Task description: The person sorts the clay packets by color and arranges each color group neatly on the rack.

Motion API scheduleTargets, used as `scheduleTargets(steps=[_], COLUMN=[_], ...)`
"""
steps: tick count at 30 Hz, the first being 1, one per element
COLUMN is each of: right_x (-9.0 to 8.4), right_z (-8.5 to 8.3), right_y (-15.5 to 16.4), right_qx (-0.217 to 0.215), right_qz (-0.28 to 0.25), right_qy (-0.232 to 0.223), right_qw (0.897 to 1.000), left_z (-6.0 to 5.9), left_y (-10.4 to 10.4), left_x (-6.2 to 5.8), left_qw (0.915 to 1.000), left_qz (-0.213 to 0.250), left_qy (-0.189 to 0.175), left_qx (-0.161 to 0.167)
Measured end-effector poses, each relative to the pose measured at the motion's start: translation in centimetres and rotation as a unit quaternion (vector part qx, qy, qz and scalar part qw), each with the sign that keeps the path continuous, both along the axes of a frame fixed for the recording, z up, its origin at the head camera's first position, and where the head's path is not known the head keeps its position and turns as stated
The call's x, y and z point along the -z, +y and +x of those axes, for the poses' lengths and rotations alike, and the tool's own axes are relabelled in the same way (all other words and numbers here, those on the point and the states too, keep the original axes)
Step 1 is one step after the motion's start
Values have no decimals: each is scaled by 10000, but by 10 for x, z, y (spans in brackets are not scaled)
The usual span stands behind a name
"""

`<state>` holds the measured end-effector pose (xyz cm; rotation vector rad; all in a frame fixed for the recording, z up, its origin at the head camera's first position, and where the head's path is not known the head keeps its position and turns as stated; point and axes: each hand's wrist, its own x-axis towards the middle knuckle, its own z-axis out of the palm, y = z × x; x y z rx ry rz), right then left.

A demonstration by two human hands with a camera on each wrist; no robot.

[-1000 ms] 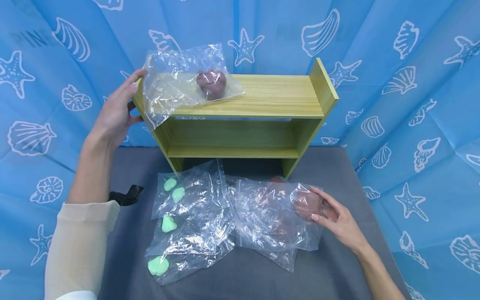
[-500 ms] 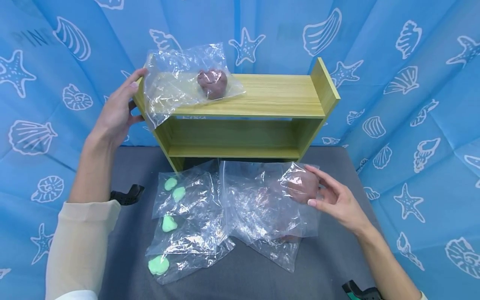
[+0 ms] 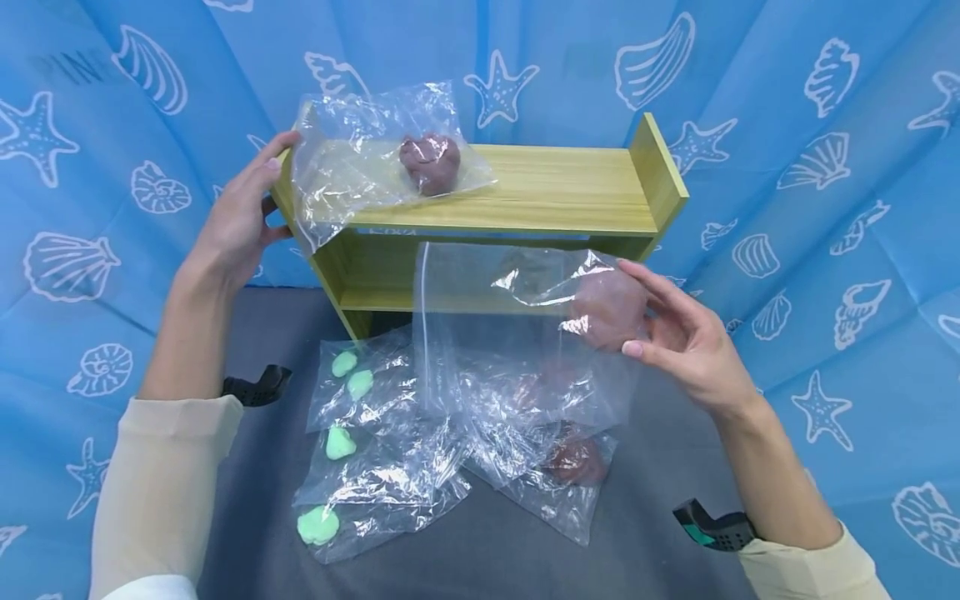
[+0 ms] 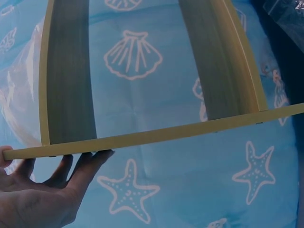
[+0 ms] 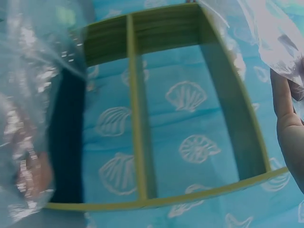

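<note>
My left hand (image 3: 234, 215) grips the upper left side panel of a small yellow wooden shelf (image 3: 562, 187); in the left wrist view its fingers (image 4: 90, 168) lie against the panel's outer face. A clear zip bag (image 3: 487, 279) with a round brown lump (image 3: 611, 310), like clay, hangs from my right hand (image 3: 690, 342), which pinches the lump through the plastic. This bag is raised in front of the shelf's right half and partly hides it. On the top board lies another clear bag (image 3: 360, 175) with a brown lump (image 3: 431, 162), draped over the left panel.
On the grey table (image 3: 262, 500) before the shelf lie several overlapping clear bags. Light green lumps (image 3: 318, 525) show at their left, and a brown lump (image 3: 577, 460) at the right. A blue shell-print curtain (image 3: 795, 250) hangs behind and beside the table.
My right hand has lifted its bag and brown lump from the pile up in front of the shelf. The left hand has stayed on the side panel.
</note>
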<state>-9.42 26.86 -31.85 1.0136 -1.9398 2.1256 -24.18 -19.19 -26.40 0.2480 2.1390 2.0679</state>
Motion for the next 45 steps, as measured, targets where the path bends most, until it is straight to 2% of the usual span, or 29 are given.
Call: scheduleTargets(steps=[5,14,20,23,28,34,38,45], right_x=[-20,-45,-60,-67,-72,-75,-77,-76], right_z=[-17,-56,-86,-99,-115,-133,-145,-169], right_y=[-10,-30,-49,-58,-71,-86,-96,-108], right_qx=[-83,46,-191,-174,263,896,1082,1356], right_qz=[-266,-462,-972,-1095,-740,-208,94,674], right_qy=[-84,-654,-1249,-1472,-1785,-2205,-2288,-2399], right_qw=[9996,9968,9872,9829,9808,9710,9674,9589], left_z=[0,-5,-5,-5,-5,-4,-4,-3], left_y=[-2,1,-1,-1,1,1,0,-2], left_x=[0,-2,-2,-2,-2,-2,-1,1], left_qw=[10000,9999,9999,9999,10000,10000,10000,9998], left_qz=[37,127,99,81,86,32,-85,161], left_qy=[-48,-76,-68,-67,-21,-14,8,-73], left_qx=[-18,17,-14,-34,15,51,13,5])
